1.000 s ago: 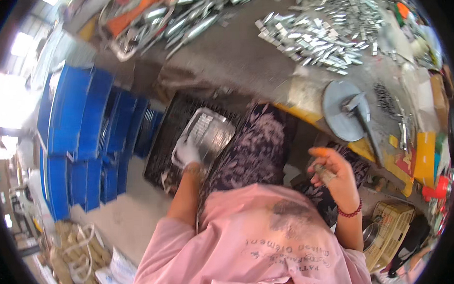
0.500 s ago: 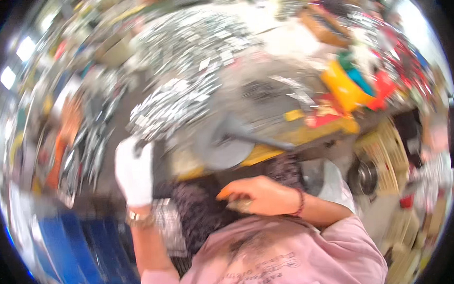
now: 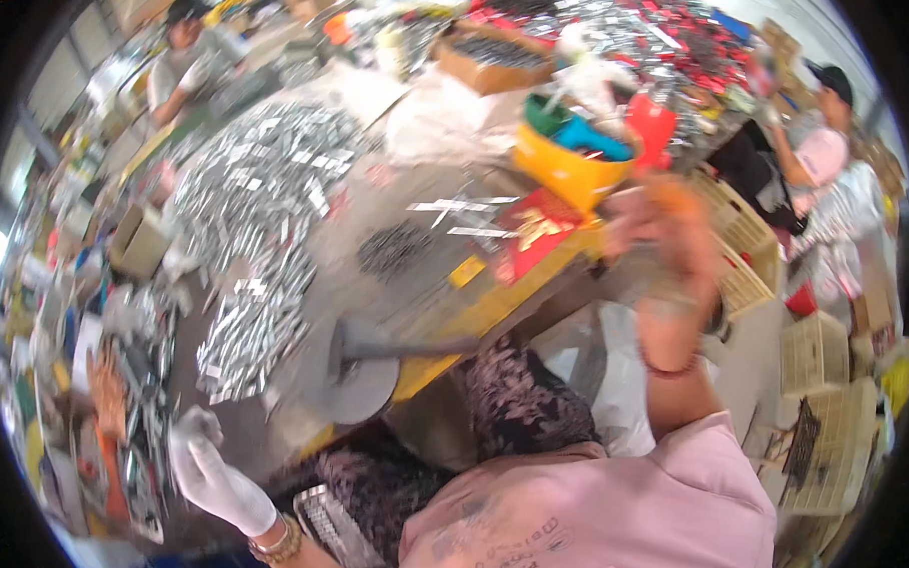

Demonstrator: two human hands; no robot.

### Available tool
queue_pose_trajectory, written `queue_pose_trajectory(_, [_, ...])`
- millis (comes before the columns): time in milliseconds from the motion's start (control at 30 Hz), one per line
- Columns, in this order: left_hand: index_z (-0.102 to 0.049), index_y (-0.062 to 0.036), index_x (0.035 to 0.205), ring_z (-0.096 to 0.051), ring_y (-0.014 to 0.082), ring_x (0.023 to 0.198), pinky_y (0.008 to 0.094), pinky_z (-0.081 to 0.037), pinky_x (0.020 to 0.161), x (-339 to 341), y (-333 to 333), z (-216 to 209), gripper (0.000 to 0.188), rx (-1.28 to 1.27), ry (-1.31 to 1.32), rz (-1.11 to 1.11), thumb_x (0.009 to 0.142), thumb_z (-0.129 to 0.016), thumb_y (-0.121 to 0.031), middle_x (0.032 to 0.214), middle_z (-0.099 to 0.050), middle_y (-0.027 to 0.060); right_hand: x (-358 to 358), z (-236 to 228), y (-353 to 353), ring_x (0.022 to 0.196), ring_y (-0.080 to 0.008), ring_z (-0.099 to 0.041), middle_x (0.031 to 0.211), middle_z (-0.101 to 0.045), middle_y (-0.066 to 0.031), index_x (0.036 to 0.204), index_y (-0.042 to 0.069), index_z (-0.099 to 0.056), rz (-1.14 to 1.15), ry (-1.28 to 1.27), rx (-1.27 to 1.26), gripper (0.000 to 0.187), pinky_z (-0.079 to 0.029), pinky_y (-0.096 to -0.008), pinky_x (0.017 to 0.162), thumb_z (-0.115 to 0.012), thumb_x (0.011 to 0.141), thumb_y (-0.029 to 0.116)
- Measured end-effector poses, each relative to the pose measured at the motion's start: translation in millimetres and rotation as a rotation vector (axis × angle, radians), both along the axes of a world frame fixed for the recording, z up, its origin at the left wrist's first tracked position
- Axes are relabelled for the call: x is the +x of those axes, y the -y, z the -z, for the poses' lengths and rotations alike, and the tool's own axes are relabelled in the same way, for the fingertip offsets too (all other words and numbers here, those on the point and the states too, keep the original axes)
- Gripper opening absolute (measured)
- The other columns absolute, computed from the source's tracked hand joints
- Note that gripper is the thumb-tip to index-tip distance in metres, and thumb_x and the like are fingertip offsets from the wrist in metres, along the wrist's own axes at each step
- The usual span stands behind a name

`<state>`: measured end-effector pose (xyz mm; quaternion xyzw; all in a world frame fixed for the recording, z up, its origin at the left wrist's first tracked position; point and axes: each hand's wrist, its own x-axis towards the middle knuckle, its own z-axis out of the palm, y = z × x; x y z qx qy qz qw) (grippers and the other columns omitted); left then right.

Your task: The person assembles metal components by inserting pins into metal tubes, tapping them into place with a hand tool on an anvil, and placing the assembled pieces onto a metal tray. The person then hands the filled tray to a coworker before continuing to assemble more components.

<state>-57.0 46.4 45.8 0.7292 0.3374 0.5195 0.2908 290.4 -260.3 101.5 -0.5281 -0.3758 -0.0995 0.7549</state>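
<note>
My left hand, in a white glove, is raised beside the left end of the worktable with its fingers curled in. Whatever it may hold is hidden. Just beyond it lies a pile of shiny, flat silver strips. My bare right hand is out to the right, beside a yellow container; motion smears its fingers, so its grip cannot be read. Between my hands, at the table's front edge, stands a grey tool with a round plate and a long bar pointing right.
A red sheet with gold pieces and a small heap of dark pieces lie on the table. A larger silver pile and an open cardboard box are farther back. Another person's hand is at left; beige crates stand right.
My right hand has swung from in front of my body out to the right, beside the yellow container. My left hand has drawn back from the silver strips. The view has turned right.
</note>
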Motion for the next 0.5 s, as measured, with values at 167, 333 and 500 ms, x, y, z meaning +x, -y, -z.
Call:
queue_pose_trajectory(167, [-0.07, 0.0006, 0.115, -0.067, 0.0176, 0.091, 0.031, -0.053, 0.082, -79, 34, -77, 0.026, 0.548, 0.012, -0.28, 0.109, -0.057, -0.021, 0.104, -0.07, 0.0081, -12, -77, 59, 0.095, -0.036, -0.067, 0.092, -0.072, -0.021, 0.109, -0.004, -0.071, 0.395, 0.973, -0.107, 0.047, -0.053, -0.0492, 0.083, -0.063, 0.103, 0.041])
queue_pose_trajectory(333, [-0.069, -0.0013, 0.107, -0.064, 0.0197, 0.084, 0.0338, -0.052, 0.078, -40, 77, -104, 0.025, 0.999, -0.395, -0.909, 0.104, -0.061, -0.024, 0.097, -0.067, 0.0071, -42, -85, 17, 0.108, -0.0293, -0.063, 0.146, -0.055, -0.0062, 0.155, 0.03, -0.048, -0.454, 0.78, 0.21, 0.058, -0.059, -0.052, 0.083, -0.067, 0.102, 0.041])
queue_pose_trajectory(500, [-0.067, -0.0032, 0.099, -0.062, 0.0219, 0.078, 0.0367, -0.052, 0.073, -82, 97, -136, 0.025, 1.404, -0.816, -1.421, 0.1, -0.065, -0.028, 0.09, -0.063, 0.0061, -56, -66, 23, 0.09, -0.0079, -0.057, 0.108, -0.067, 0.01, 0.124, 0.031, -0.072, -0.284, 0.729, 0.324, 0.036, -0.044, -0.0312, 0.075, -0.069, 0.094, 0.051])
